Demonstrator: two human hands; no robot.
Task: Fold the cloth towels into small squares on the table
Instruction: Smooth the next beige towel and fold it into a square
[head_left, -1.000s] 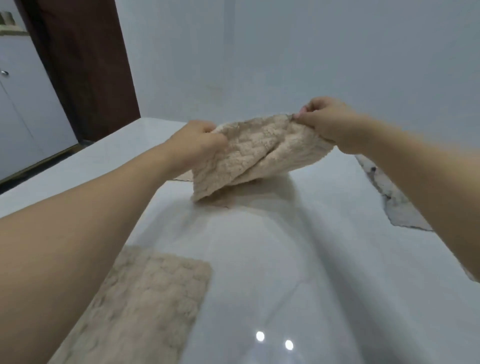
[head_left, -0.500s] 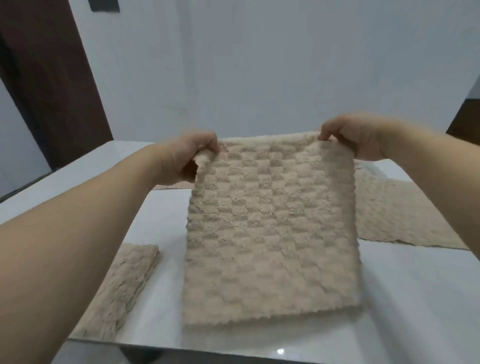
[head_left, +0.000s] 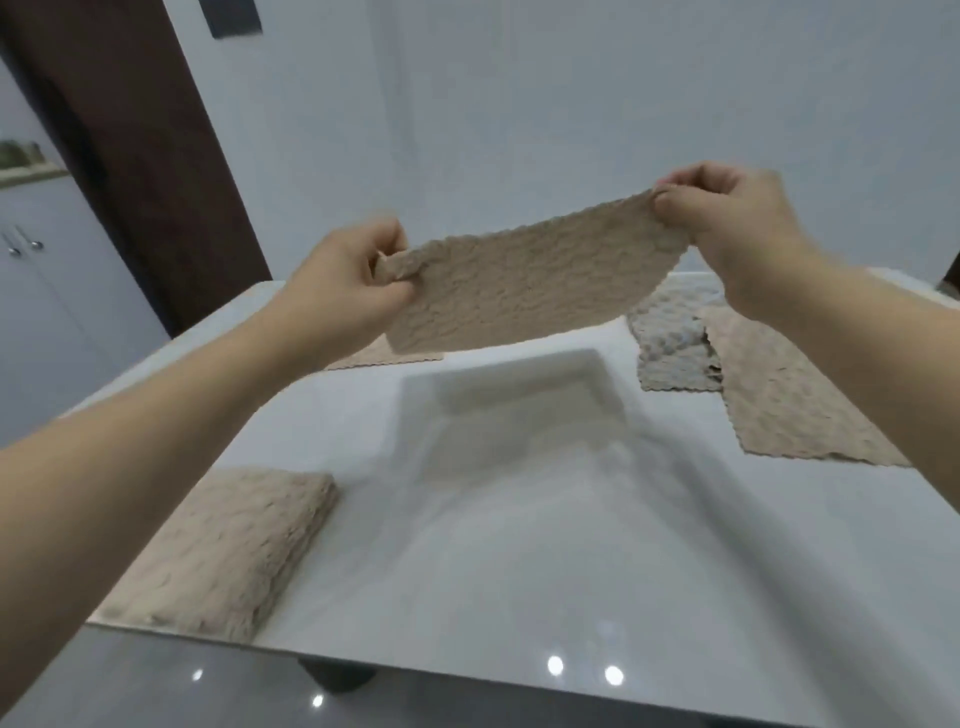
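Note:
A beige textured cloth towel (head_left: 524, 280) hangs in the air above the white table (head_left: 519, 545), stretched between both hands and swung up nearly flat. My left hand (head_left: 348, 283) pinches its left corner. My right hand (head_left: 727, 218) pinches its right corner, held higher. The towel's shadow falls on the table below it. A folded beige towel (head_left: 228, 545) lies at the table's near left corner.
Unfolded beige towels lie at the right (head_left: 789, 395) and back right (head_left: 670, 343), and another's edge (head_left: 379, 356) shows behind my left hand. The table's near edge runs across the bottom, with a dark floor below. A brown door and white cabinet stand left.
The towel was hanging down open from both hands; it has now swung upward and away, nearly horizontal. Both hands rose, the right one higher.

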